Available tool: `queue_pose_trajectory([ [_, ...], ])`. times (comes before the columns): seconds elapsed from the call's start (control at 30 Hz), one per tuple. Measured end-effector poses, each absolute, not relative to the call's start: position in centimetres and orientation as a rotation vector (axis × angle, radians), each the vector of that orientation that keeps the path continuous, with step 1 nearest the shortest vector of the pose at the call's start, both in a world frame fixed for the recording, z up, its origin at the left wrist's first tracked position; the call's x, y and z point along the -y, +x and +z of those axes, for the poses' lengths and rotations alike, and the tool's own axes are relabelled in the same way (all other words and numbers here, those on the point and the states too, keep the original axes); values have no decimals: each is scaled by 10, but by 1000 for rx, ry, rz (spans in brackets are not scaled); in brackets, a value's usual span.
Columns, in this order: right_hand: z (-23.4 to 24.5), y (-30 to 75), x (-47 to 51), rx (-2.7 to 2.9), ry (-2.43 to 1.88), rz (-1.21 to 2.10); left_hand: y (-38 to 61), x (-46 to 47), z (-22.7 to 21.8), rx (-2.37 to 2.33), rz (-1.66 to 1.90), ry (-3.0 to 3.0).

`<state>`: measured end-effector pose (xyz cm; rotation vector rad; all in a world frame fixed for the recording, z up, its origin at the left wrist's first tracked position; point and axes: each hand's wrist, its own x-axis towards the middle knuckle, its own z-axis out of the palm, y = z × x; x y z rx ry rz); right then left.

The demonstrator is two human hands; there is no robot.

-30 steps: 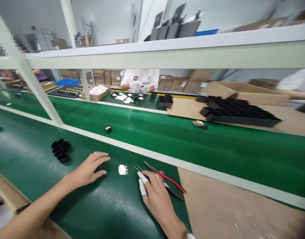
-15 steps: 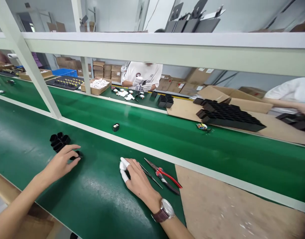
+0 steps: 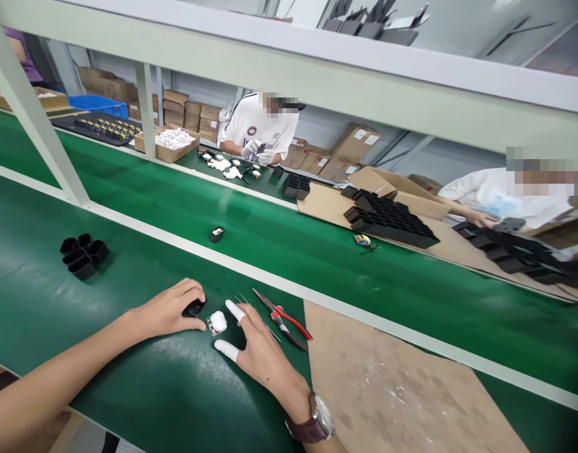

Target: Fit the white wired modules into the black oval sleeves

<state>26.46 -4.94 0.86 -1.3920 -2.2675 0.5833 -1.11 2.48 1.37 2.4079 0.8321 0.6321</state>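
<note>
My left hand [image 3: 175, 308] is closed around a small black plastic case [image 3: 195, 307], low over the green bench. Just right of it lies a small circuit board with a white lump on top [image 3: 217, 323]. My right hand [image 3: 258, 346] is beside that board, thumb and forefinger apart in white finger cots, with nothing between them. Tweezers [image 3: 272, 332], partly hidden by the right hand, lie on the bench. Red-and-black long-nose pliers [image 3: 282, 318] rest beside them. A cluster of several open black cases [image 3: 83, 255] stands at the left.
A pale rail [image 3: 185, 246] separates my bench from a green belt carrying a black case [image 3: 217, 234] and a wired board [image 3: 364, 241]. Cardboard [image 3: 392, 377] covers the bench at right. Two people [image 3: 258, 129] work opposite, near rows of black cases [image 3: 392, 220]. A slanted post [image 3: 48, 126] rises at left.
My left hand has carried a black case rightward from the cluster to beside the board. My right hand has let go of the board and opened. The view has shifted.
</note>
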Motion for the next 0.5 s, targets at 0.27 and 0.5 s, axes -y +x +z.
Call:
queue_pose_trajectory([
  [0.27, -6, 261, 42, 2271, -1146, 530, -26, -17, 8, -913, 600, 2123],
  [0.5, -17, 264, 48, 2178, -1133, 488, -16, -13, 8, -888, 552, 2093],
])
